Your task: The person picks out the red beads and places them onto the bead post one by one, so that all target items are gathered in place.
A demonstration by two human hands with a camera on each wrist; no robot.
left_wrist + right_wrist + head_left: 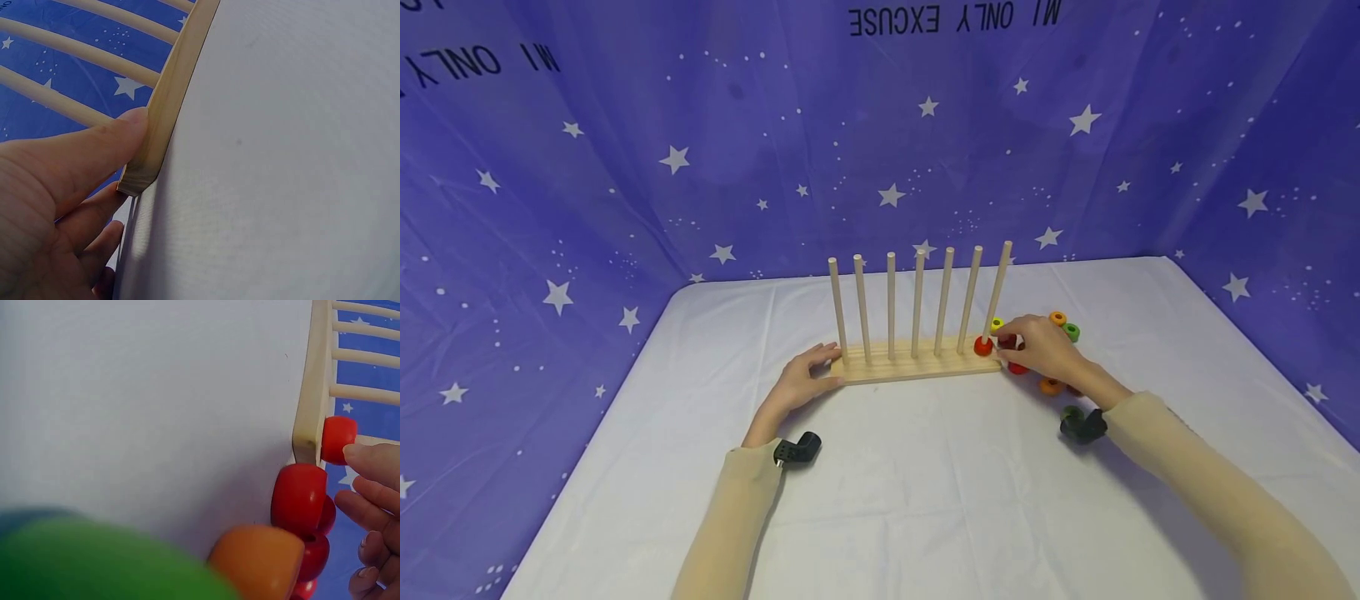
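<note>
A pale wooden base with several upright pegs (917,368) stands on the table. My left hand (801,379) holds its left end, the thumb (132,125) on the near edge and the index finger at the end corner. One red bead (983,347) sits low on the rightmost peg, down at the base. My right hand (1041,343) is just right of that peg; in the right wrist view its thumb (369,461) touches the red bead's edge. The other fingers (362,512) are bent loosely, apart from the bead, with nothing between them and the thumb.
Loose beads lie around and under the right hand: a yellow one (997,323), orange ones (1051,386), green ones (1072,332) and red ones (300,497), some close against the base's right end. White cloth (887,483) covers the table; a starry blue curtain (820,125) hangs behind.
</note>
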